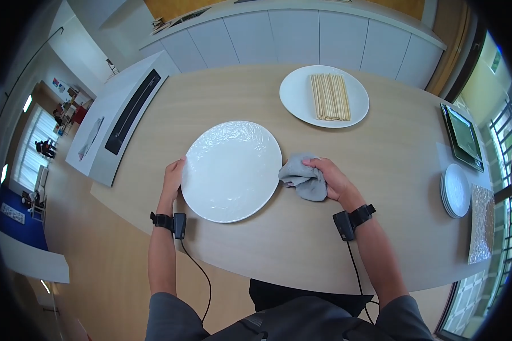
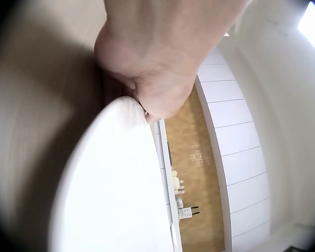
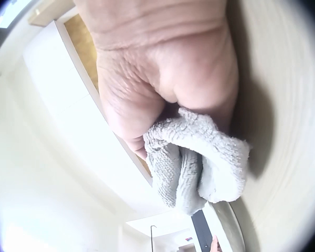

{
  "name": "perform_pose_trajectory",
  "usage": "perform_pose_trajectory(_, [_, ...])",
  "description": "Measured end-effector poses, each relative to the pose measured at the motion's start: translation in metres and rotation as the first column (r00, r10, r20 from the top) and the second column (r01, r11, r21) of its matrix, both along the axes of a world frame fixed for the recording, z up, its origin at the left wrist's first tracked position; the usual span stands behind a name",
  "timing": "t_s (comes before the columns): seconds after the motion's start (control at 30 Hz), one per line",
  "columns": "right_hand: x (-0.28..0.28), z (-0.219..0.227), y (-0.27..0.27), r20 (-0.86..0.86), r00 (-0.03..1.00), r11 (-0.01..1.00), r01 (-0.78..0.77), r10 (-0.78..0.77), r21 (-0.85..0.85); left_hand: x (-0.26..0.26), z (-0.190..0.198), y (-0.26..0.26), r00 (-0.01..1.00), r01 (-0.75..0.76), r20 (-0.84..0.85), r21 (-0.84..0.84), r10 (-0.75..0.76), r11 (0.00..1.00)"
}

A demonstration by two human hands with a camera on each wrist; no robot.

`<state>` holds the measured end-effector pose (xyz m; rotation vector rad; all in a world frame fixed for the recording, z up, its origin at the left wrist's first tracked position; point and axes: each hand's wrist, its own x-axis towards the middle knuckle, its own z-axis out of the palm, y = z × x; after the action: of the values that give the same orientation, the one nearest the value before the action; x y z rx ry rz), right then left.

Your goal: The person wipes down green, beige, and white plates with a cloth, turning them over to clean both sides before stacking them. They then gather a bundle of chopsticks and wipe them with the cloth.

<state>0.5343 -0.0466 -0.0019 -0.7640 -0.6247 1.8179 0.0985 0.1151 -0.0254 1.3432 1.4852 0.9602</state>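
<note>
A large white round plate [image 1: 231,170] with a rippled, glossy surface lies in front of the person. My left hand [image 1: 173,177] holds its left rim; in the left wrist view the fingers beneath the rim are mostly hidden. At the plate's right side, my right hand [image 1: 333,179] grips a bunched grey cloth [image 1: 304,176], whose left end comes right up to the rim. The right wrist view shows the cloth [image 3: 215,152] as fluffy and folded, hanging out past the fingers.
Behind stands a white oval plate [image 1: 296,96] bearing a row of pale sticks [image 1: 330,96]. Toward the right are stacked small plates [image 1: 455,190], dark green rectangular trays [image 1: 463,135] and a textured rectangular plate [image 1: 482,224]. A white boxy unit [image 1: 105,128] borders the table [image 1: 392,170] at left.
</note>
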Motion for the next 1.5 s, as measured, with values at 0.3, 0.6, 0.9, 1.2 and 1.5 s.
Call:
perform_pose_trajectory(0.3, [-0.017,-0.004,0.003,0.193,0.979,0.998,-0.059,0.062,-0.023,-0.006,-0.003,0.000,0.995,0.073,-0.070,0.046,-0.070,0.996])
perform_pose_trajectory(0.6, [-0.023,-0.002,0.004,0.154,0.985,0.997,-0.077,0.080,-0.021,-0.003,-0.013,0.002,0.996,0.024,-0.084,0.158,-0.011,0.987])
perform_pose_trajectory(0.9, [-0.009,-0.013,-0.012,0.105,0.994,0.999,0.041,-0.041,0.008,0.017,0.008,-0.008,0.996,0.074,-0.057,0.174,-0.065,0.982])
perform_pose_trajectory(1.2, [0.100,-0.022,-0.091,0.097,0.937,0.941,0.328,-0.336,0.083,0.159,0.022,-0.069,0.984,0.176,-0.043,0.227,-0.171,0.958])
perform_pose_trajectory(1.5, [0.171,-0.019,-0.158,0.144,0.839,0.851,0.514,-0.525,0.109,0.256,0.009,-0.116,0.945,0.327,-0.008,0.118,-0.328,0.938])
